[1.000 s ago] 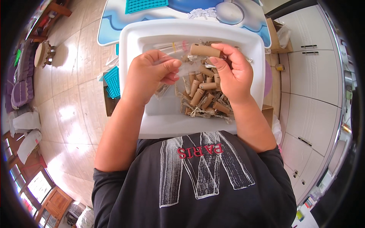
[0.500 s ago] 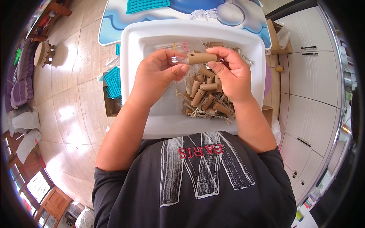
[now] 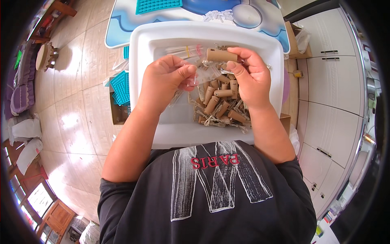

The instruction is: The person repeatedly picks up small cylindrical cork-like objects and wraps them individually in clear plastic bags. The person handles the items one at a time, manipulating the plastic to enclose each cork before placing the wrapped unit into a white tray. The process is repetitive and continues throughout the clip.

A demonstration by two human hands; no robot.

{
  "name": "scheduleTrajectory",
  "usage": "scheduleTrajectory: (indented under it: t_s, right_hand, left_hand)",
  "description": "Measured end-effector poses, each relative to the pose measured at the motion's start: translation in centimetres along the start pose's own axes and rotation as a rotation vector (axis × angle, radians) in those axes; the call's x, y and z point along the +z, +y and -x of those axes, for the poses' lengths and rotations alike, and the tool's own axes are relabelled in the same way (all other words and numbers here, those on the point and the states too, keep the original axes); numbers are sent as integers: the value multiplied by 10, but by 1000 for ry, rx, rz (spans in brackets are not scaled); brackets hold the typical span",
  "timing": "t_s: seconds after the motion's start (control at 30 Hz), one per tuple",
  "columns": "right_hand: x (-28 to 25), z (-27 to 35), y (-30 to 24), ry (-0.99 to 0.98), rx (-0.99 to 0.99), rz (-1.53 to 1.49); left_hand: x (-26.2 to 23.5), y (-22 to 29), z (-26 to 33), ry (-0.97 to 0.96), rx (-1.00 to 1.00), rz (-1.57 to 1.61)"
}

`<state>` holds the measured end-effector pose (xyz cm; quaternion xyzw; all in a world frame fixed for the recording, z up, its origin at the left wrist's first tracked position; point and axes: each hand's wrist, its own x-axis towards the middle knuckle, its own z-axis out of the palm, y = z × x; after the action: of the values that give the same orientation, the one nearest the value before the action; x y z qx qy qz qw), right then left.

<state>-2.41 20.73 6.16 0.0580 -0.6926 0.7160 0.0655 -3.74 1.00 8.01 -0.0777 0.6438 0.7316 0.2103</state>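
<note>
Right over the white plastic tub, both hands meet near its middle. The right hand pinches a brown cork-shaped piece between thumb and curled fingers, holding it crosswise toward the tub's far edge. The left hand has its fingers closed on a small clear plastic bag, the thumb pressing the film against the forefinger. The bag stretches between the two hands, just below the cork piece, and its right end reaches the right thumb.

Below the hands, a heap of similar cork pieces tangled with thin wire lies in the tub's right half, toward the near edge. More clear bags with coloured strips lie flat by the far wall of the tub. The tub rests on the person's lap, against a dark printed shirt.

Beyond the tub's far edge stands a low bench with a blue and white top, carrying a teal studded mat and a round white lid. White cupboards line the right side, and a tiled floor spreads to the left.
</note>
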Motion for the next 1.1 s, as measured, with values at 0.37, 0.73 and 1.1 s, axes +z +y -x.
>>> scheduleTrajectory:
  t_s: [0.37, 0.73, 1.1]
  right_hand:
    - [-4, -2, -2, -141, 261, -94]
    - [-2, -2, -4, -388, 393, 25]
    - [1, 3, -7, -178, 344, 153]
  left_hand:
    - [1, -4, 0, -58, 80, -179]
    - [1, -8, -3, -277, -134, -67]
    - [-1, -15, -6, -222, -152, 56]
